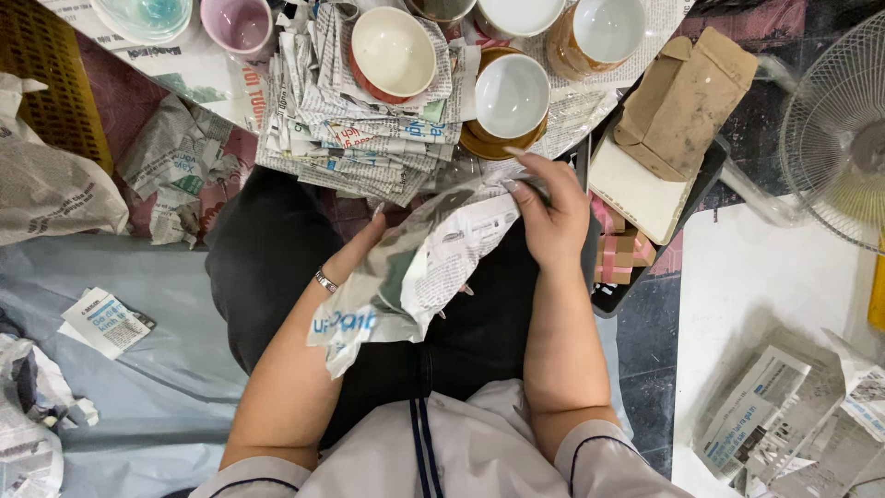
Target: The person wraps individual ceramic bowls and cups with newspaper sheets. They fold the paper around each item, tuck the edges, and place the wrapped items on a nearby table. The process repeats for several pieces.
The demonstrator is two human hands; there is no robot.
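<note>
Both hands close on one bundle of crumpled newspaper (415, 267) in the person's lap. The right hand (553, 217) pinches its upper edge with fingers together, while the left hand (364, 249) is mostly tucked behind the paper, gripping from below. Whatever is inside the bundle is hidden, so I cannot tell what it holds. The wrap looks only partly done, judging from the loose flaps hanging open. Just beyond the bundle lies a stack of newspaper sheets (359, 129). On and beside that stack sit bare cups: a cream cup (392, 53), a white cup (510, 97) and a pink cup (238, 23), all unwrapped. Right of the bundle, well apart, lie finished-looking paper parcels (793, 415).
</note>
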